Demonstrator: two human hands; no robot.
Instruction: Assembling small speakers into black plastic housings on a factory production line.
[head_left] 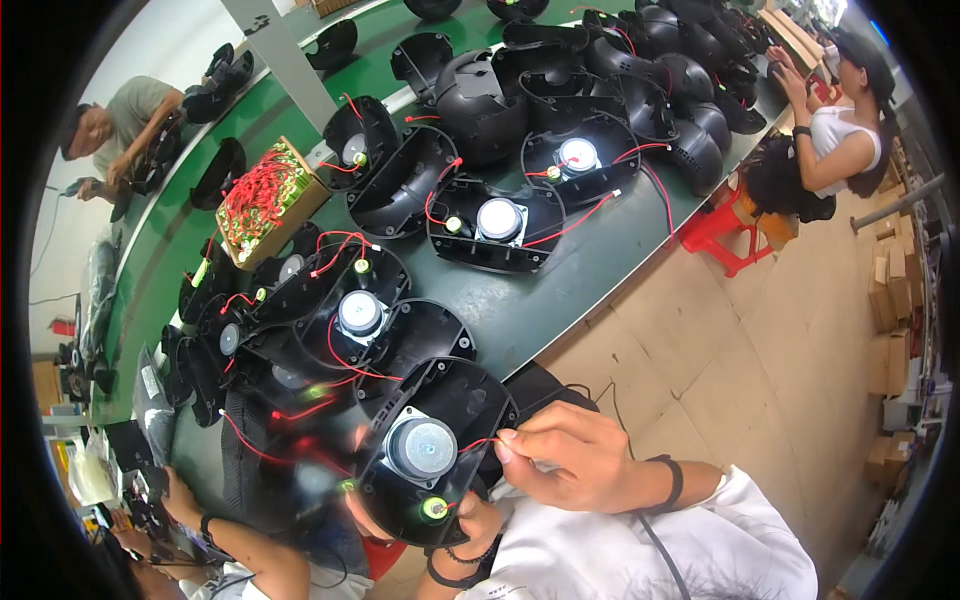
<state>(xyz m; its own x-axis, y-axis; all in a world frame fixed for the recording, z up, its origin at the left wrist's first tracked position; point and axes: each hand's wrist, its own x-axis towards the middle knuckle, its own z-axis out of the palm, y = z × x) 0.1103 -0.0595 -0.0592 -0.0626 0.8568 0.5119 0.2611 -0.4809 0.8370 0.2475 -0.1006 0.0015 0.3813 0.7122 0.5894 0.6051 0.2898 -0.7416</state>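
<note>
In my left hand point(478, 522) I hold a black plastic speaker housing point(478, 385) by its lower rim, fingers wrapped round it. Set inside the housing is a round silver speaker point(422, 448) on a square frame, and below it sits a small green cylindrical part point(435, 508). From the right, my right hand point(570, 455) pinches a thin red wire point(477, 445) between thumb and forefinger beside the speaker. Where the wire ends is hidden by the fingertips.
Similar housings with speakers point(500, 220) and empty black shells point(480, 105) crowd the green workbench point(520, 310). A cardboard box point(275, 205) holds green cylinders with red wires. Co-workers sit left and right; one co-worker's forearm point(250, 555) is close at lower left. A red stool point(722, 240) stands beyond.
</note>
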